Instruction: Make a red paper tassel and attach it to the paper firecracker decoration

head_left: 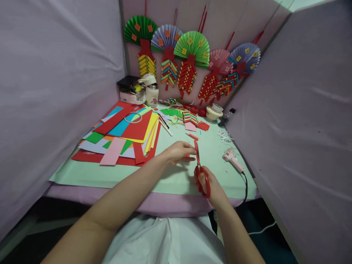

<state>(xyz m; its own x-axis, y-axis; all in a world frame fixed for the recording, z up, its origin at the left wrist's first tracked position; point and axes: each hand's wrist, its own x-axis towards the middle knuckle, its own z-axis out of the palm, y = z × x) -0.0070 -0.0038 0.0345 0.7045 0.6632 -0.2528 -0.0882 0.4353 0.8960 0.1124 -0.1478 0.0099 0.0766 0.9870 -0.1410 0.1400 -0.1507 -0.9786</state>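
Over the front of the table, my right hand (pixel 211 185) is closed round the red handles of a pair of scissors (pixel 205 183), with the blades pointing away from me. My left hand (pixel 178 151) is beside the blades, its thumb and fingers closed on a narrow red paper strip (pixel 196 145). The strip stands up at the scissor tips; whether the blades are on the paper is hard to make out. Just beyond lie a small red paper roll (pixel 193 136) and a pink paper piece (pixel 190 127).
Coloured paper sheets (pixel 137 126) are piled at the left. A hot glue gun (pixel 233 160) with a black cord lies at the right. Further back are a white flask (pixel 152 94), a bowl (pixel 213 112) and rolled paper firecrackers (pixel 190 117). Paper fans (pixel 191 47) hang behind.
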